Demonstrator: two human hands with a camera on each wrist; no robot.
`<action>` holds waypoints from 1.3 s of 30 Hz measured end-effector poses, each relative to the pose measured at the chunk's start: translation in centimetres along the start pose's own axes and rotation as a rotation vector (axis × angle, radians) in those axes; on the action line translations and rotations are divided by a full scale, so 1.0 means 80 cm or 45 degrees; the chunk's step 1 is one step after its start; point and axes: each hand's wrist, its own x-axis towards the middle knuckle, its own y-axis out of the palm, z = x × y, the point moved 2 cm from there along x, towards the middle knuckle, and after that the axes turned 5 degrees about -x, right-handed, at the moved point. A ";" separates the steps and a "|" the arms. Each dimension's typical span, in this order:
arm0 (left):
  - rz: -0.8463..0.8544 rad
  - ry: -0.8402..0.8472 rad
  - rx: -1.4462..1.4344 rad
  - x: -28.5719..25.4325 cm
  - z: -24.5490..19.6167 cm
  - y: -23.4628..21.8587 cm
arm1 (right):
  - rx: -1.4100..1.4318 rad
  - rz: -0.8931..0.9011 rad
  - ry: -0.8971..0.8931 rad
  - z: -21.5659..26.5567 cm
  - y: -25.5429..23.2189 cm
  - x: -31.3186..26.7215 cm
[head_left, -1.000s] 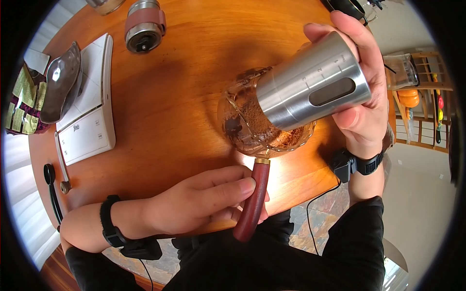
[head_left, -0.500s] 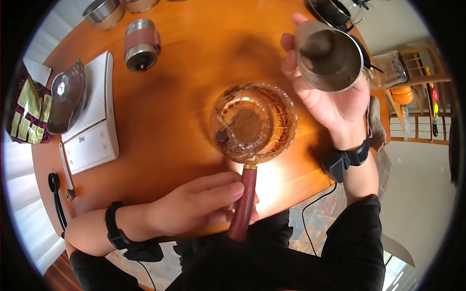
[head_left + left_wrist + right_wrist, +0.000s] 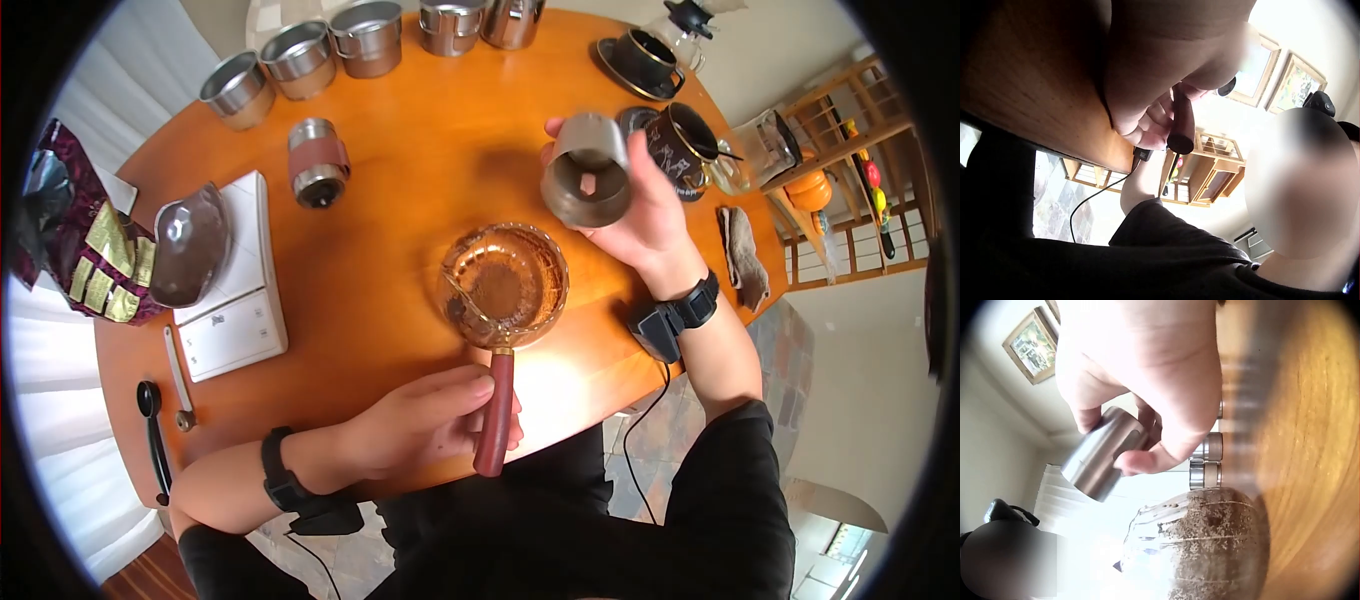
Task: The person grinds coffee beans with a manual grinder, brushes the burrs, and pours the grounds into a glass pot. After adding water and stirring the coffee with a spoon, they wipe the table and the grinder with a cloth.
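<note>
A glass pot with a scalloped rim stands on the table in front of me, brown ground coffee inside and clinging to its wall. My left hand holds its red-brown wooden handle, thumb on top. The handle's end also shows in the left wrist view. Up and right of the pot, my right hand grips a stainless steel cup, its mouth tilted toward me. Fingers and thumb wrap the cup, with its side slot partly showing in the right wrist view. The inside bottom of the cup shows a pinkish spot.
Left stand a white scale, a dark wavy dish, a coffee bag, a crank handle and a black scoop. A hand grinder, several steel cups, a black mug and a cloth lie around.
My right hand has drawn the steel cup up off the pot and turned it so its mouth faces me. The left hand keeps hold of the handle. The view has tilted up, showing more table.
</note>
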 end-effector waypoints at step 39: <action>0.241 0.105 0.044 0.023 0.021 -0.019 | -2.309 0.668 0.334 -0.043 0.176 0.185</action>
